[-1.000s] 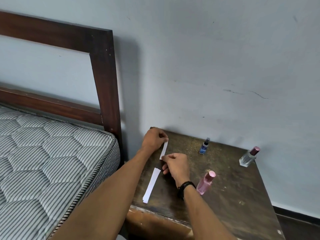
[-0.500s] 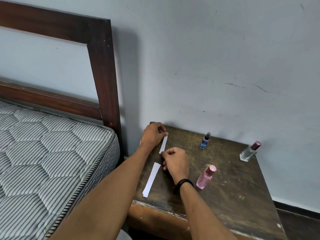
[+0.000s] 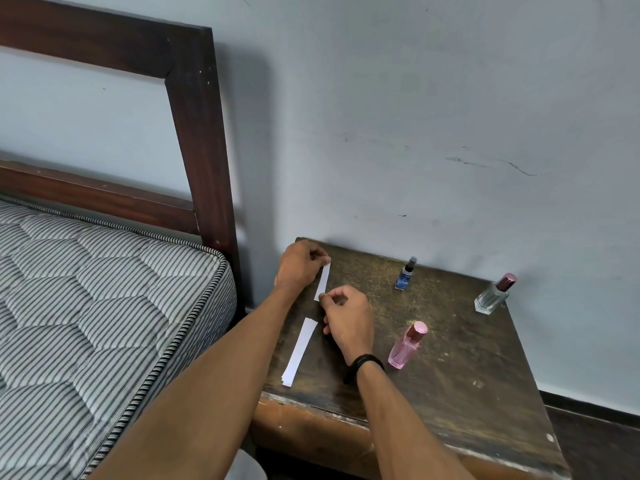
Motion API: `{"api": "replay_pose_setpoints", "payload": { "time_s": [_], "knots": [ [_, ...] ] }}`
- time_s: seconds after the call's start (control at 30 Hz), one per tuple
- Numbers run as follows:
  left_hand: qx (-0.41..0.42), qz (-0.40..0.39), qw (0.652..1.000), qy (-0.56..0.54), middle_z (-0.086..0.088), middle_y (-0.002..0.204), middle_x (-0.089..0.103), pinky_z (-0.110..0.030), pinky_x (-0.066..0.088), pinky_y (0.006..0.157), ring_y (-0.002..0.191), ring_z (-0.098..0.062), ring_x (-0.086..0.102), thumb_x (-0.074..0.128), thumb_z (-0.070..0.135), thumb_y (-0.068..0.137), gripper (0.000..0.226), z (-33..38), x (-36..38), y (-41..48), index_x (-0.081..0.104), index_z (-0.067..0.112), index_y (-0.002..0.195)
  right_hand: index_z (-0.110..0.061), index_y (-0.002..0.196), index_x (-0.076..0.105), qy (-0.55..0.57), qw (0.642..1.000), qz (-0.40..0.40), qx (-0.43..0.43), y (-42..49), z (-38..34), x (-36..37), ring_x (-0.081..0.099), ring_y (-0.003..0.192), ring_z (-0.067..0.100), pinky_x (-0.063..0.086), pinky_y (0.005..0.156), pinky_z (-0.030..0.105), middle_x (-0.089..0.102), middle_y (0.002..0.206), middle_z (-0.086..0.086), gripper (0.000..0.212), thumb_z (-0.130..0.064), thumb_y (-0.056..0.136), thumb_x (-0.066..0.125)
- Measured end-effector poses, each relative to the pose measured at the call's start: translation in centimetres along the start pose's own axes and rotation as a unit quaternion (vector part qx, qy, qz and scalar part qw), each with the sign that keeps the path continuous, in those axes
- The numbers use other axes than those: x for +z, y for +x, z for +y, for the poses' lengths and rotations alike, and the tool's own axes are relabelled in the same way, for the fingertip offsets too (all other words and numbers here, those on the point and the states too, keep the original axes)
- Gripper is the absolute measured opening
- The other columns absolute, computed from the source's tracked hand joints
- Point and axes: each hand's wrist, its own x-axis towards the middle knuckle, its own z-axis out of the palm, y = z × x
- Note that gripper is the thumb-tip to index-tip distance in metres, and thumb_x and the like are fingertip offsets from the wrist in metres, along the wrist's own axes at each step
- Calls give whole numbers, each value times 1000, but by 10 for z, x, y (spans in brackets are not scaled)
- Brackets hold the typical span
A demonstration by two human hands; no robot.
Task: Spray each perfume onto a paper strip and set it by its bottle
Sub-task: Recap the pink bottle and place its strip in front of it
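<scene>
A white paper strip [image 3: 323,280] is stretched over the far left part of the dark wooden side table [image 3: 460,362]. My left hand [image 3: 299,266] pinches its far end and my right hand [image 3: 348,315] pinches its near end. A small stack of white strips [image 3: 299,351] lies flat near the table's left front. Three perfume bottles stand upright: a small blue one [image 3: 406,274] at the back, a pink one [image 3: 408,345] just right of my right wrist, and a clear one with a dark pink cap [image 3: 494,294] at the right edge.
A striped mattress [image 3: 86,299] and a dark wooden headboard [image 3: 197,140] stand close to the table's left side. A grey wall [image 3: 415,116] backs the table. Dark floor shows at the lower right.
Both hands keep their hold on the strip in the same spot. Only the camera has shifted slightly.
</scene>
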Motion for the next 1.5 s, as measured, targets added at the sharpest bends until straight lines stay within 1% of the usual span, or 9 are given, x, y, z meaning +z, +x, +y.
{"api": "replay_pose_setpoints", "payload": {
  "time_s": [0.2, 0.37, 0.5, 0.63, 0.77, 0.9, 1.03, 1.23, 1.5],
  "knots": [
    [-22, 30, 996, -78, 5, 85, 74, -27, 54, 72, 75, -10, 66, 72, 25, 92, 9, 2, -5, -5, 78, 19, 92, -27, 83, 67, 34, 999, 5, -15, -7, 0, -2, 67, 60, 17, 59, 58, 36, 70, 75, 0, 12, -30, 94, 70],
    [-58, 88, 973, -204, 11, 88, 76, -28, 56, 89, 88, -8, 69, 71, 20, 93, 7, 17, -24, -28, 78, 22, 91, -14, 91, 70, 110, 992, -36, -40, -29, -6, -23, 58, 55, 8, 47, 50, 17, 69, 76, 14, 9, -20, 97, 69],
    [-88, 104, 957, -256, 13, 86, 77, -23, 55, 84, 89, -7, 71, 71, 21, 91, 10, 40, -37, -78, 79, 25, 87, -29, 87, 69, 41, 996, -46, -59, -65, 9, -40, 65, 62, 9, 57, 61, 28, 69, 71, -1, 10, -30, 96, 71],
    [-104, 69, 945, -302, 12, 83, 78, -27, 56, 85, 88, -10, 73, 75, 19, 88, 9, 58, -23, -128, 80, 24, 84, -33, 81, 69, -43, 998, -16, -35, -94, 36, -71, 69, 68, 9, 60, 70, 36, 71, 73, -9, 13, -36, 93, 73],
    [-95, 7, 952, -293, 16, 91, 77, -16, 48, 85, 92, 7, 67, 72, 18, 92, 9, 74, 7, -170, 80, 22, 92, -29, 76, 68, -131, 991, 30, 27, -102, 56, -112, 69, 73, 11, 56, 72, 35, 71, 74, -12, 18, -39, 89, 75],
    [-69, -37, 963, -259, 17, 99, 75, -14, 47, 86, 97, 7, 64, 69, 21, 95, 11, 83, 19, -178, 79, 24, 100, -25, 77, 63, -134, 986, 70, 75, -100, 73, -138, 67, 72, 14, 54, 69, 34, 70, 71, -8, 23, -39, 88, 78],
    [-72, -72, 957, -272, 13, 104, 74, -27, 52, 93, 101, -3, 66, 64, 27, 99, 13, 84, 21, -174, 77, 29, 102, -31, 99, 60, -81, 991, 82, 65, -97, 77, -142, 64, 79, 9, 54, 73, 37, 67, 85, -9, 27, -41, 85, 81],
    [-53, -137, 962, -232, 8, 106, 71, -44, 54, 96, 100, -20, 66, 55, 13, 101, 33, 87, 31, -170, 72, 40, 98, -35, 139, 47, -66, 995, 62, 30, -86, 64, -130, 59, 98, 9, 46, 77, 33, 58, 106, -14, 71, -53, 80, 82],
    [-60, -188, 954, -226, 0, 105, 74, -44, 56, 97, 102, -26, 68, 58, 8, 97, 27, 90, 36, -167, 74, 27, 106, -35, 131, 59, -71, 995, 63, -6, -81, 67, -124, 54, 106, 4, 44, 84, 29, 58, 124, -14, 45, -48, 90, 74]
  ]
}}
